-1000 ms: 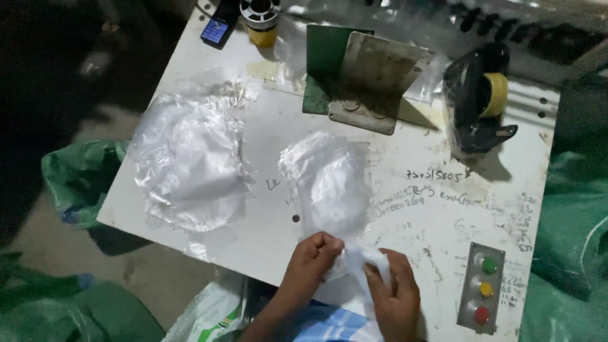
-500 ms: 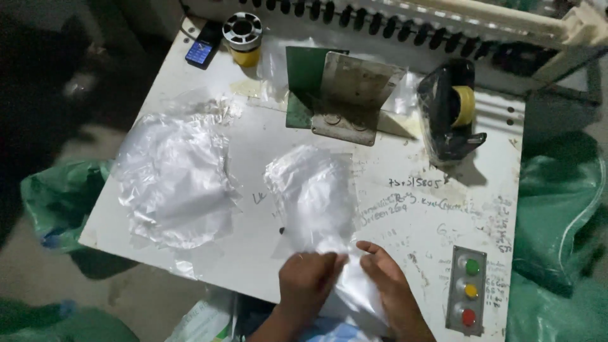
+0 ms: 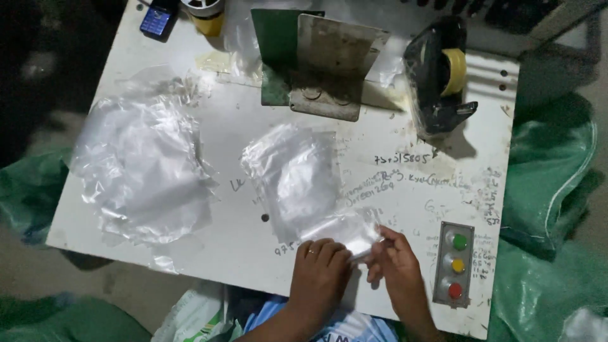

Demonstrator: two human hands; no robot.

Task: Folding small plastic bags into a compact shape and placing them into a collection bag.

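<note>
Head view: left hand and right hand pinch a clear plastic bag at the bench's near edge; contents unclear. Its long axis runs away from the person.

- The surface carries everything; both hands work at its near edge.
- The left hand and right hand sit side by side, both touching the near end of the middle bag stack.
- A larger bag pile lies to the left of that stack, well apart from the hands.
- Behind the stack stands a metal bracket.
- The tape dispenser sits right of the bracket.
- A button panel lies just right of the right hand.
- At the far left corner, a phone lies beside a tape roll.
- Sacks lie beyond the surface's right edge.
</note>
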